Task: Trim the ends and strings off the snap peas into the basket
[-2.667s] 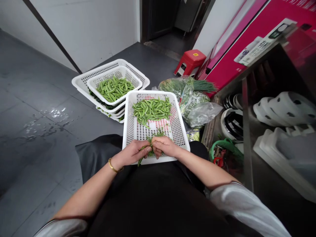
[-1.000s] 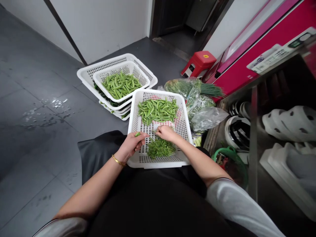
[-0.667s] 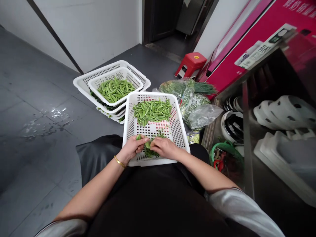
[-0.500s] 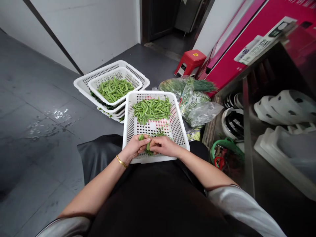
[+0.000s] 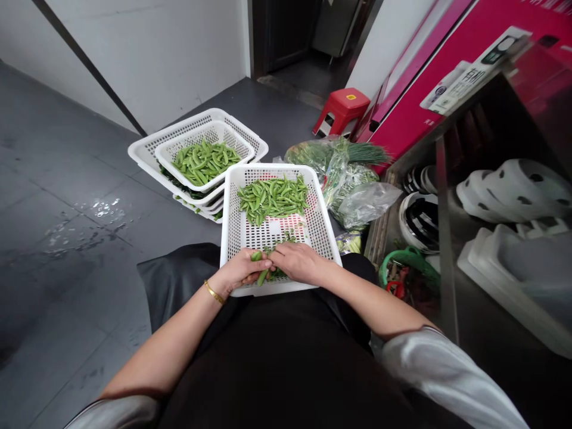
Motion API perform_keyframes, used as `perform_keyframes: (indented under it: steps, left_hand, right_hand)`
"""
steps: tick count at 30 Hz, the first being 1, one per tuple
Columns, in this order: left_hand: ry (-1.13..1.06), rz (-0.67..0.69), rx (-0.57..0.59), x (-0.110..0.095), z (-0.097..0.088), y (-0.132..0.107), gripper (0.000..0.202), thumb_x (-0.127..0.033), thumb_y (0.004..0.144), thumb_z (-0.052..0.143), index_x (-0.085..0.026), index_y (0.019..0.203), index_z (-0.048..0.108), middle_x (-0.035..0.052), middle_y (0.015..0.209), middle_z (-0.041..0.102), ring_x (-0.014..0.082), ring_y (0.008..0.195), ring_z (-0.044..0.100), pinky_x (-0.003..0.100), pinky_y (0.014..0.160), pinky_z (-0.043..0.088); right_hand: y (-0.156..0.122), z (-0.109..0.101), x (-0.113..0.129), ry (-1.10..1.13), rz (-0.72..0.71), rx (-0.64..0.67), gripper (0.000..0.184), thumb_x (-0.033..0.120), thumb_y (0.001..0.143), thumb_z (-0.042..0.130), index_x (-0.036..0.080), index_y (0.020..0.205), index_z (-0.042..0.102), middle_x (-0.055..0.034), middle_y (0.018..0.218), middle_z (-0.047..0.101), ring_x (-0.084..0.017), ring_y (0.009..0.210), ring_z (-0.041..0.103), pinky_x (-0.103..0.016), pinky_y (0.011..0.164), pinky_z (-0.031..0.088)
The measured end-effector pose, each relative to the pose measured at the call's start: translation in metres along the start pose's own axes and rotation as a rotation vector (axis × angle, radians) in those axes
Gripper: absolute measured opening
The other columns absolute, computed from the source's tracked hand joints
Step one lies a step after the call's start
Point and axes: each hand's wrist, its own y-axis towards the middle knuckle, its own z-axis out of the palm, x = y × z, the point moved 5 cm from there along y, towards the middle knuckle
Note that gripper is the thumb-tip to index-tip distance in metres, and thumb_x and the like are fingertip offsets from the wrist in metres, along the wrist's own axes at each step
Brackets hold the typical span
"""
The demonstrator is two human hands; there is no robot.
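A white perforated basket rests on my lap. A pile of green pea pods lies at its far end, and a small heap of stringy green trimmings sits near my hands. My left hand and my right hand meet over the basket's near edge. Both are closed on one pea pod held between them; my right fingers pinch its upper end. A gold bracelet circles my left wrist.
A stack of white baskets on the grey floor at the far left holds more pea pods. Bagged green vegetables lie to the right, with a red stool beyond. A metal shelf with white dishes stands at right. Water spots the floor.
A second ago my right hand was reaching toward the pod pile while my left held a pod. Both hands have since come together at the basket's near edge on a single pod.
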Motion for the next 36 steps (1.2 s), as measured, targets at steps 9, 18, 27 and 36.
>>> perform_keyframes:
  steps: [9,18,27,36]
  left_hand:
    - [0.022,0.266,-0.499,-0.001,-0.005,0.002,0.032,-0.042,0.070,0.070,-0.014,0.064,0.056,-0.0039,0.043,0.050,0.0039,0.032,0.033,0.016,0.031,0.024]
    - [-0.162,0.104,-0.193,-0.006,-0.017,0.008,0.031,-0.040,0.072,0.069,-0.012,0.069,0.053,-0.0011,0.053,0.056,0.0009,0.030,0.028,0.014,0.029,0.019]
    - [-0.102,0.005,0.087,-0.003,-0.002,0.004,0.033,-0.044,0.074,0.066,-0.013,0.074,0.053,0.0014,0.055,0.060,0.0014,0.028,0.029,0.014,0.027,0.015]
    - [-0.026,0.176,0.164,-0.037,0.025,-0.019,0.024,-0.034,0.070,0.070,-0.010,0.071,0.067,0.0063,0.053,0.063,0.0042,0.031,0.037,0.016,0.031,0.024]
  right_hand:
    - [0.023,0.016,-0.007,-0.081,0.353,0.039,0.022,0.017,0.091,0.032,0.012,0.095,0.054,-0.0123,0.088,0.058,-0.022,0.080,0.058,-0.032,0.067,0.044]
    - [0.028,-0.004,-0.019,0.154,0.194,0.045,0.025,0.037,0.094,0.039,0.015,0.099,0.050,-0.0086,0.095,0.059,-0.018,0.082,0.057,-0.027,0.068,0.041]
    - [0.021,0.000,-0.012,0.241,-0.076,0.189,0.022,0.025,0.092,0.040,0.015,0.080,0.056,-0.0029,0.075,0.060,-0.011,0.064,0.052,-0.022,0.059,0.034]
    - [0.011,-0.032,0.001,0.651,-0.225,-0.184,0.027,0.026,0.092,0.041,0.015,0.072,0.055,0.0007,0.063,0.055,-0.008,0.058,0.049,-0.019,0.059,0.037]
